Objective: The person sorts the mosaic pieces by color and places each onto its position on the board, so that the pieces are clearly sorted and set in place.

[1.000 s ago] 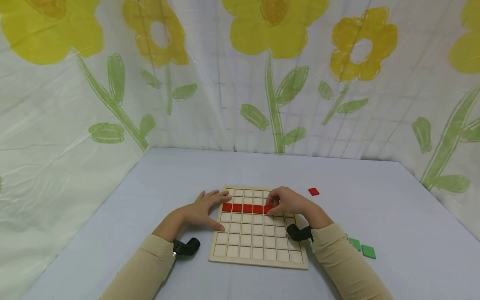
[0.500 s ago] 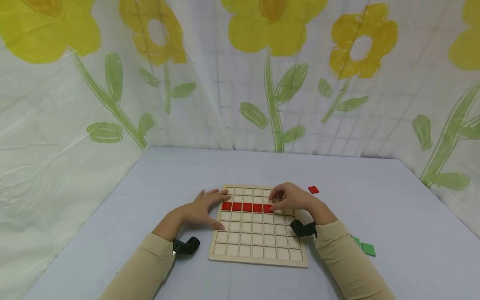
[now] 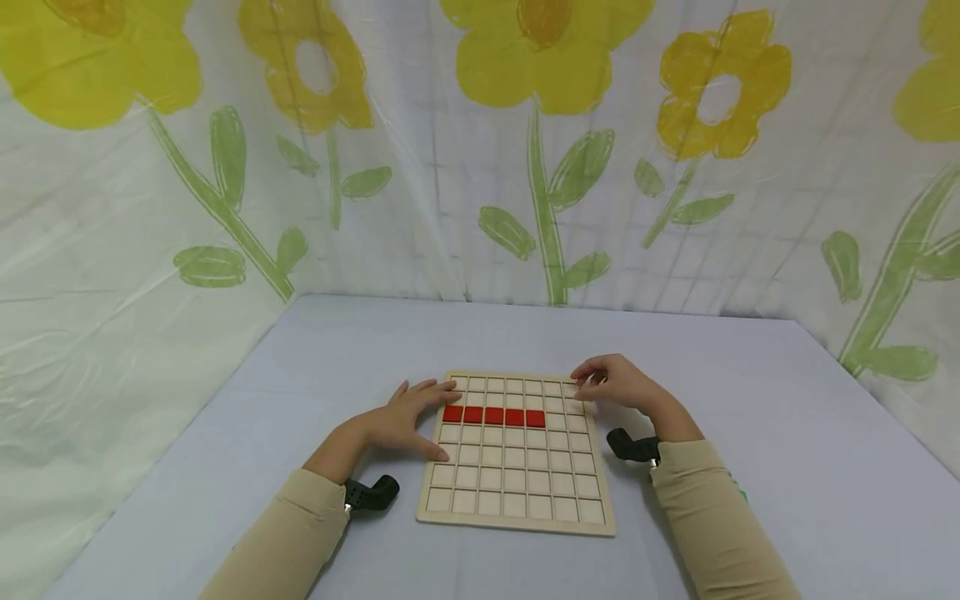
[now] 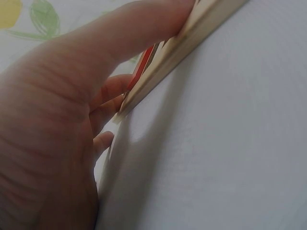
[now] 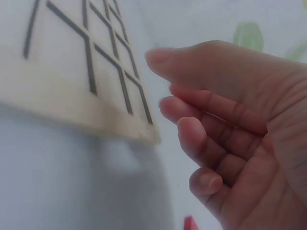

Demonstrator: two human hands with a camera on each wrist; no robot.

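A square wooden grid board [image 3: 516, 526] lies on the table, with a row of several red square tiles [image 3: 494, 415] in its cells, starting at the left side. My left hand [image 3: 399, 423] rests on the board's left edge, fingers spread and thumb apart. In the left wrist view the thumb [image 4: 144, 26] lies over the board's rim. My right hand [image 3: 626, 389] is at the board's upper right corner. Its fingers are loosely bent and nothing is between them, as the right wrist view shows. A loose red tile [image 5: 190, 224] peeks in below that hand; in the head view it is hidden.
Beside the right sleeve [image 3: 720, 500] a sliver of a green tile [image 3: 741, 493] shows; the sleeve covers the rest. A white sheet with painted yellow flowers [image 3: 555, 50] hangs behind the table [image 3: 360, 333].
My right hand has let go of the fifth red tile in the row and moved right and away to the board's far corner, now covering the loose red tile. The left hand has stayed put.
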